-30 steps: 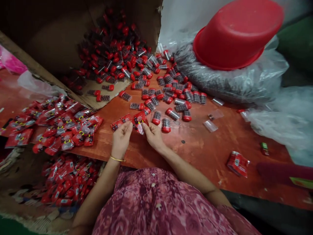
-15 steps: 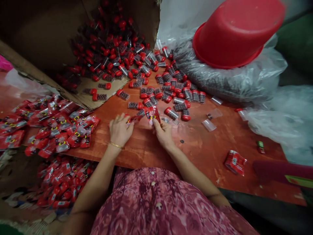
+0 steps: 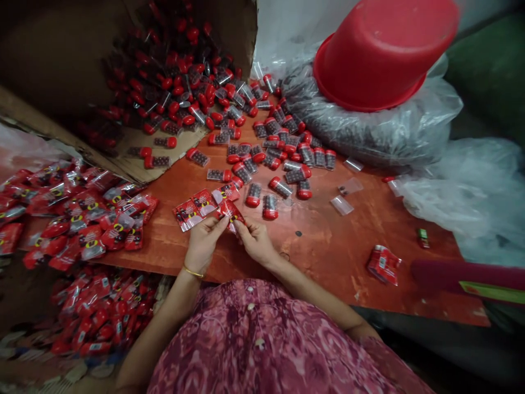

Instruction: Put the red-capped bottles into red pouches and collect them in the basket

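Left hand [image 3: 202, 244] and right hand [image 3: 256, 241] pinch one red packet [image 3: 229, 210], fingers nearly closed. Looks like packet handling; next move probably needs fingertip control.

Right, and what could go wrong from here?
The red packet pinched between the left hand and right hand looks flexible and might crease or tear. The pouch pile reaches the front edge of the table, so some could slide off. The upturned tub rests on a plastic bag, which might shift.
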The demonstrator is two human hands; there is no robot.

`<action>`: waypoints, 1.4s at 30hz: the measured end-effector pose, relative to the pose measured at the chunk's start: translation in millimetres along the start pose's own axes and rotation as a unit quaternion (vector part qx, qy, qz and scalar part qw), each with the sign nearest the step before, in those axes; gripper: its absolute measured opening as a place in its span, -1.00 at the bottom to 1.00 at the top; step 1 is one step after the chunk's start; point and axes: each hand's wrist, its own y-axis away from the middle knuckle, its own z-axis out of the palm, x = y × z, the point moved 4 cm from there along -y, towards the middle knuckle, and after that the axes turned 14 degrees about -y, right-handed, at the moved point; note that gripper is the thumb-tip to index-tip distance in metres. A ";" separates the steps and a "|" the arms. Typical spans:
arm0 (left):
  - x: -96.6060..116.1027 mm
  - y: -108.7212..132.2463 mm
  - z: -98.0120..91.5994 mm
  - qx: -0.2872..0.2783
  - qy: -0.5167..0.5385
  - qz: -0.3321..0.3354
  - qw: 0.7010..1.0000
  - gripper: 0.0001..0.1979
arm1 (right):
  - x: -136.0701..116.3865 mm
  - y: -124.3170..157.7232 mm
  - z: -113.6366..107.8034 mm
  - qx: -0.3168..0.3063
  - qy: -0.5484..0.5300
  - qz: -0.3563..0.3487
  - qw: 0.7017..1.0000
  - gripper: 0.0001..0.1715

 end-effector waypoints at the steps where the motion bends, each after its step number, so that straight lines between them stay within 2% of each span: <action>1: -2.5 -0.2 3.4 0.007 0.038 -0.020 0.999 -0.62 | 1.8 1.6 0.0 -0.006 0.006 0.004 1.000 -0.49; 4: -5.2 -2.4 7.6 0.011 0.081 -0.058 0.995 -0.62 | -2.6 4.6 -11.3 -0.047 0.046 -0.001 0.998 -0.51; 6: -3.6 -3.4 5.3 0.024 0.092 -0.067 0.993 -0.63 | -17.5 2.0 -31.7 -0.073 0.131 -0.049 0.987 -0.57; 7: -2.4 -3.6 3.9 0.031 0.097 -0.071 0.992 -0.63 | -27.9 -1.3 -45.7 -0.067 0.198 -0.091 0.974 -0.63; 9: 0.4 -3.7 3.0 0.039 0.111 -0.079 0.990 -0.63 | -46.9 -11.6 -71.8 -0.075 0.367 -0.167 0.912 -0.70; 11: 2.3 -3.4 5.5 0.031 0.128 -0.095 0.987 -0.61 | -54.7 -25.2 -90.9 -0.128 0.498 -0.179 0.839 -0.62; 13: 2.1 -3.1 9.2 0.022 0.147 -0.121 0.981 -0.61 | -54.2 -36.6 -101.3 -0.192 0.571 -0.175 0.778 -0.56; 15: 0.4 -2.8 11.4 0.018 0.163 -0.145 0.976 -0.61 | -49.4 -42.2 -104.7 -0.233 0.605 -0.172 0.742 -0.57; 16: -0.7 -2.8 11.4 0.018 0.168 -0.153 0.974 -0.61 | -46.6 -42.7 -105.1 -0.241 0.612 -0.172 0.733 -0.60; 18: -3.0 -3.1 9.9 0.019 0.177 -0.164 0.970 -0.61 | -41.7 -40.0 -105.9 -0.236 0.613 -0.170 0.735 -0.65; 23: -7.6 -3.9 7.2 0.011 0.190 -0.182 0.965 -0.63 | -35.6 -23.6 -108.6 -0.203 0.587 -0.158 0.768 -0.62; 27: -8.1 -4.0 11.2 0.000 0.192 -0.182 0.964 -0.66 | -33.4 -12.2 -107.5 -0.200 0.598 -0.170 0.757 -0.50; 29: -8.2 -3.6 12.8 0.002 0.192 -0.190 0.963 -0.69 | -31.7 -8.4 -109.8 -0.184 0.600 -0.165 0.761 -0.54; 31: -8.1 -3.2 14.4 -0.003 0.194 -0.198 0.961 -0.70 | -31.2 -4.1 -112.5 -0.162 0.576 -0.151 0.787 -0.61; 33: -7.7 -2.9 15.9 -0.013 0.199 -0.201 0.959 -0.68 | -33.8 2.5 -111.7 -0.142 0.518 -0.141 0.831 -0.65; 36: -6.7 -2.8 17.7 -0.019 0.205 -0.195 0.959 -0.66 | -44.6 17.3 -99.2 -0.122 0.410 -0.148 0.892 -0.65; 38: -5.8 -2.5 19.3 -0.021 0.204 -0.187 0.961 -0.65 | -53.6 27.6 -86.1 -0.112 0.362 -0.168 0.910 -0.63; 42: -4.1 -0.6 22.7 -0.022 0.200 -0.173 0.964 -0.65 | -61.7 37.2 -66.4 -0.090 0.329 -0.186 0.921 -0.60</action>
